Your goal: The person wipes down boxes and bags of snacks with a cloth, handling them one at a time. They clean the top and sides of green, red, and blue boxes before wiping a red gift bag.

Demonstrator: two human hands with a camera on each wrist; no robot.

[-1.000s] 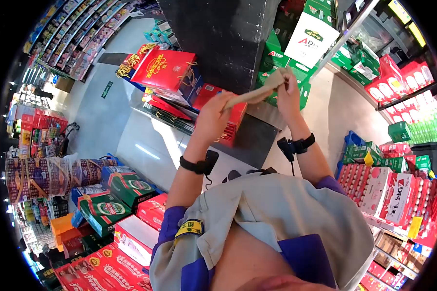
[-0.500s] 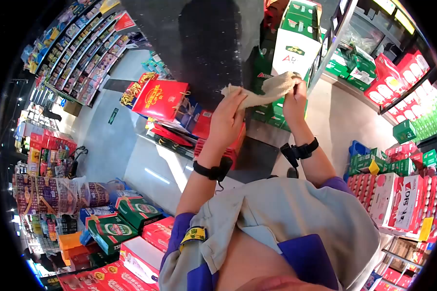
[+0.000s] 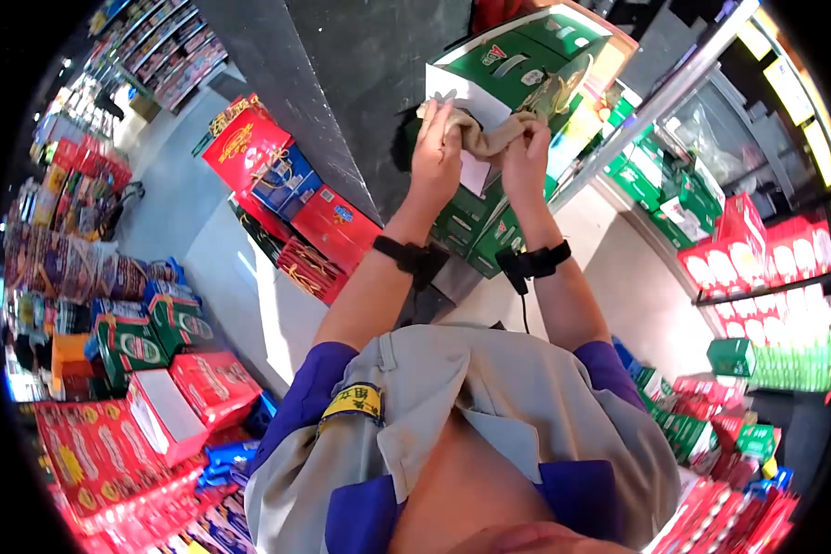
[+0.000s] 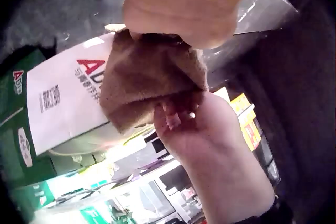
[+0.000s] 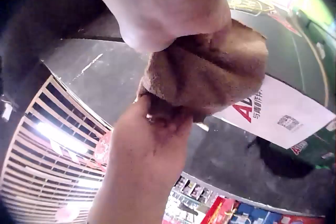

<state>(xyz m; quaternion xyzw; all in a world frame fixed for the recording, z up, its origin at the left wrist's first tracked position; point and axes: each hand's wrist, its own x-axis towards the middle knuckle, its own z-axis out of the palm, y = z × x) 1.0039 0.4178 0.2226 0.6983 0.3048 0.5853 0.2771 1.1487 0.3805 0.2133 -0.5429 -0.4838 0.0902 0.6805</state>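
Note:
A beige cloth [image 3: 486, 142] with a towel-like nap is bunched and twisted between the two hands, in front of the chest. My left hand [image 3: 437, 159] holds one end, several fingers fairly straight on top of it. The other end is pinched by my right hand [image 3: 526, 164], thumb against fingers. In the left wrist view the cloth [image 4: 152, 74] hangs in folds from one hand to the other. The right wrist view shows the left hand's fingertips curled into the cloth [image 5: 210, 71]. Close beyond the hands stand green cartons [image 3: 499, 69] with a white panel.
A dark pillar [image 3: 314, 102] rises at the back left. Red gift boxes [image 3: 335, 229] stand at its foot. A metal post [image 3: 660, 102] slants up on the right. More red boxes [image 3: 217, 388] and green beer cartons [image 3: 134, 346] are stacked at the left side.
The head view has turned, and the green cartons now fill more of the space behind the hands. The hands have come closer together, and the cloth, stretched out before, is now bunched.

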